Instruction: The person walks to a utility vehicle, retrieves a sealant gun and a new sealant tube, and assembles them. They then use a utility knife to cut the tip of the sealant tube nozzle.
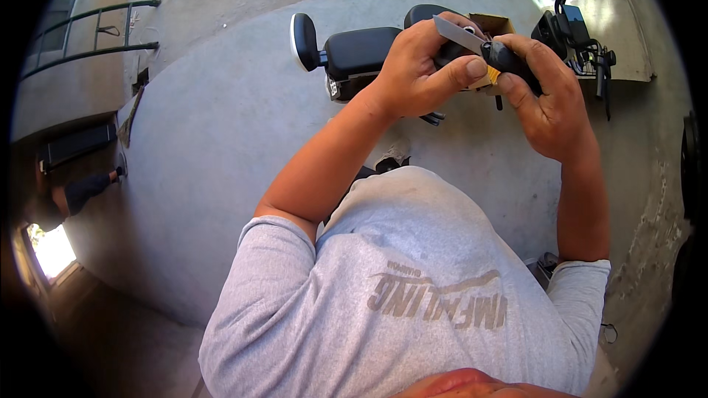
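My right hand (pixel 549 96) is closed round the black handle of a knife (pixel 459 34). The knife's flat grey blade points up and left, passing over my left hand. Raised beside it, my left hand (pixel 424 66) has curled fingers, with the thumb reaching right, close to the handle. A dark thing shows between the left fingers and the blade, but its kind is hidden. Both hands are held up in front of a scooter, whose black padded seat (pixel 361 51) and backrest (pixel 304 42) show left of them.
The scooter's handlebar (pixel 605 66) stands at the far right. An open cardboard box (pixel 491 25) shows behind my hands. Green metal rails (pixel 96 29) stand at the upper left. Another person (pixel 85 191) is at the left edge. The floor (pixel 199 177) is smooth grey concrete.
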{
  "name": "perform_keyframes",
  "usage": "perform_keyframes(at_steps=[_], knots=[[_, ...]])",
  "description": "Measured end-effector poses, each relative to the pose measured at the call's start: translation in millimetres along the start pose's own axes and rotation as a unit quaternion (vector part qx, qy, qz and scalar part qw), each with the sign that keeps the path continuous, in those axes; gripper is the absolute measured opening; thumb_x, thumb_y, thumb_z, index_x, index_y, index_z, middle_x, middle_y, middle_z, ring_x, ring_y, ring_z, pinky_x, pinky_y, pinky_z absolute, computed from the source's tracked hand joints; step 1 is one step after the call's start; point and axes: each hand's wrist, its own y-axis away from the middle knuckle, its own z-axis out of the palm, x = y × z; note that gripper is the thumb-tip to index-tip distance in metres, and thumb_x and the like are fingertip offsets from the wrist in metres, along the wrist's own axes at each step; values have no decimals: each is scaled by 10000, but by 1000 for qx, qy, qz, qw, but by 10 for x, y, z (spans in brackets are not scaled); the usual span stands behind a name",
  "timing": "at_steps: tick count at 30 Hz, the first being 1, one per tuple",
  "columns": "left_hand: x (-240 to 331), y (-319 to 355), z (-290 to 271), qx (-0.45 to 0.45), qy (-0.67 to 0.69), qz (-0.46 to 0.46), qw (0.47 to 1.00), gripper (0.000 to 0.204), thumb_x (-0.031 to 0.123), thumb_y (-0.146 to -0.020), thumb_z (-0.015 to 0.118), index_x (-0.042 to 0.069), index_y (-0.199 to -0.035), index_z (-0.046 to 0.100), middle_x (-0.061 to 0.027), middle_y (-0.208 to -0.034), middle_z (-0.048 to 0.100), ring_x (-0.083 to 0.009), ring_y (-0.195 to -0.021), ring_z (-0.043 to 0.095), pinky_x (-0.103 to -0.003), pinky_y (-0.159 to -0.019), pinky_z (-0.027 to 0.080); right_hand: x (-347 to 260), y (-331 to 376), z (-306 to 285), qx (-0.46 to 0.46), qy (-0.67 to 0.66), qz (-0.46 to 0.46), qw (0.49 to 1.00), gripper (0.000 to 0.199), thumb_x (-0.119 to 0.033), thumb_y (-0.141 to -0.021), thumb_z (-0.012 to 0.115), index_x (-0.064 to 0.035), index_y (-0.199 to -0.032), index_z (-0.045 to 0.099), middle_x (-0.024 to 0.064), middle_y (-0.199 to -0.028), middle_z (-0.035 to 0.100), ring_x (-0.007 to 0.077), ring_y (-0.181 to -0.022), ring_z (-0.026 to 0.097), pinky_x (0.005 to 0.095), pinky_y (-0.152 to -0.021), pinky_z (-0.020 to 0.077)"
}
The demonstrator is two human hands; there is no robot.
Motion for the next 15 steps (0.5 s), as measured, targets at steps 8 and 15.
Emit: perform_keyframes(at_steps=[8, 15], knots=[[-4, -5, 58, 35, -39, -43, 998, 322, 320, -1054, 704, 34, -1201, 684, -1, -939, 684, -70, -838, 597, -250, -766, 510, 105, 151, 83, 4, -327, 129, 936, 419, -199, -1066, 620, -53, -1457, 587, -17, -983, 584, 40, -833, 480, 228, -745, 437], [-135, -30, 62, -33, -25, -15, 999, 351, 301, -1086, 661, 12, -1284, 635, 0, -979, 669, -64, -853, 567, -225, -772, 475, 198, 110, 63, 44, -23, -1, 999, 408, -270, -1028, 689, -62, -1378, 649, 128, -1056, 724, 257, -913, 700, 351, -816, 541]])
